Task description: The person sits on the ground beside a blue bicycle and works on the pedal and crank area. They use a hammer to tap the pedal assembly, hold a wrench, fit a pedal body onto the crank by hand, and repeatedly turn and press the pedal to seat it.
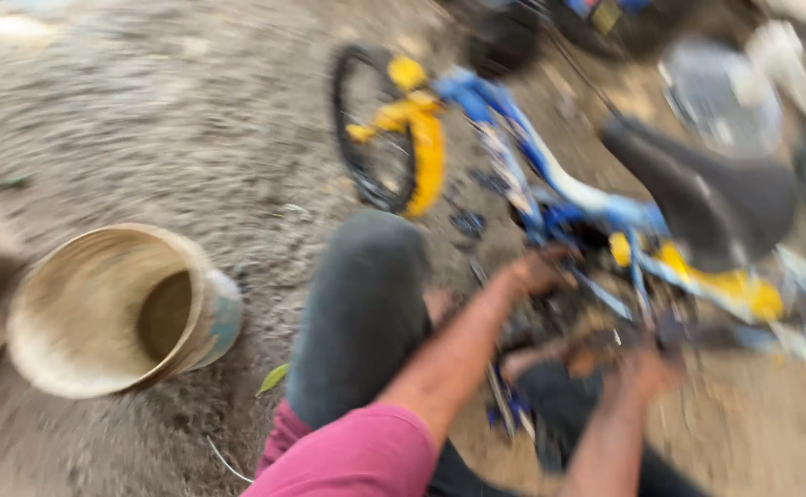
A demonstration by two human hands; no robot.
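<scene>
Against left-hand fingers point(543, 269): bicycle frame point(550, 175).

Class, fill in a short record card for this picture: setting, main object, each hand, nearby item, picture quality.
Setting: bare dirt ground
Main object: small blue and yellow bicycle with black saddle
Left hand: on the blue frame, low down
Right hand: near the bicycle's lower parts; grip unclear
Nearby item: worn pale plastic bucket, tipped on its side
Picture quality: heavy motion blur
</scene>
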